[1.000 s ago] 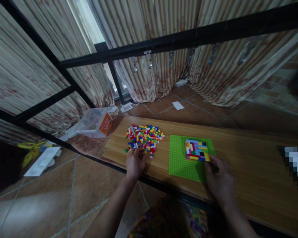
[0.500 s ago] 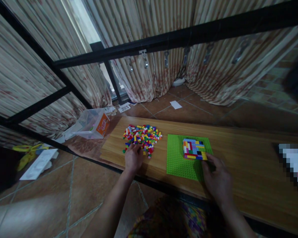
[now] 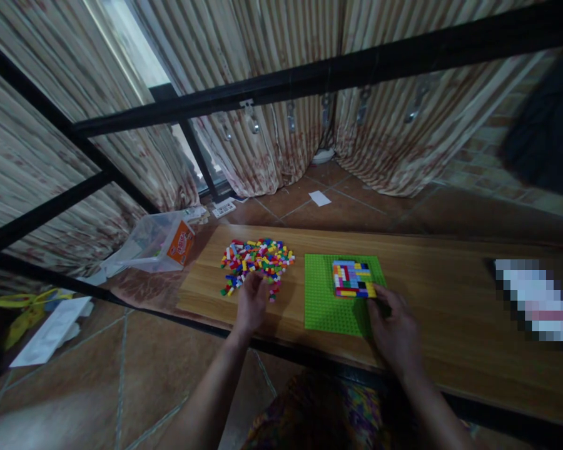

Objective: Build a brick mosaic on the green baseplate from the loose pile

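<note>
Head view: left hand (image 3: 252, 303) slid slightly toward 3 o'clock along near edge of brick pile (image 3: 258, 255); fingers bunched together, can't tell if a brick is pinched. Right hand (image 3: 396, 322) stays at the 4 o'clock corner of brick build (image 3: 351, 280), thumb and forefinger curled close, grip unclear. Build sits toward 1 o'clock on green baseplate (image 3: 323, 315), looks unchanged: probably nothing added, left hand likely still picking through bricks.
</note>
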Demonstrator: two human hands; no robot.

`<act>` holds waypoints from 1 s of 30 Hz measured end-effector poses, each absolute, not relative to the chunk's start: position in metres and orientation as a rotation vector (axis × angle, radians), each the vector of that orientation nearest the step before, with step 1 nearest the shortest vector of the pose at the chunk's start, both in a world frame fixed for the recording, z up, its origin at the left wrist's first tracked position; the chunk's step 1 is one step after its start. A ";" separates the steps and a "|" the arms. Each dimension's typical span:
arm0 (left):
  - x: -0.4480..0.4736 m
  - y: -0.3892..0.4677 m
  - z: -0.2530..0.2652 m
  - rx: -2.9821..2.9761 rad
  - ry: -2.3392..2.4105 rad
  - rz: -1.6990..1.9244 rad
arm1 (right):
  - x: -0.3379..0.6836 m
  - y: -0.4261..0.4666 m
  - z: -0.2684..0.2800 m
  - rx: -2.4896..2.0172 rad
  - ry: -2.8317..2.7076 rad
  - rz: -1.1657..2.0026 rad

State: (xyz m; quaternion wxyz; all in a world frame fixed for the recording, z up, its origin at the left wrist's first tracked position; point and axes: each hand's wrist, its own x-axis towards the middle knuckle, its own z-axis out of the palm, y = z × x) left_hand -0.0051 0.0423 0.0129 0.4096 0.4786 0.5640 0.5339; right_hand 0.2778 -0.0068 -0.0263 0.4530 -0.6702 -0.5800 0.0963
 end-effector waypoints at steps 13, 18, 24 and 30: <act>0.012 0.049 0.010 1.472 1.608 1.241 | 0.276 -0.007 -0.024 -1.644 -1.438 0.233; 0.011 0.058 0.010 1.827 1.789 1.088 | 0.275 -0.007 -0.023 -1.642 -1.433 0.220; 0.008 0.067 0.006 2.005 1.791 0.964 | 0.275 -0.007 -0.023 -1.642 -1.432 0.232; 0.001 0.070 0.012 1.911 1.833 0.907 | 0.275 -0.006 -0.023 -1.633 -1.424 0.238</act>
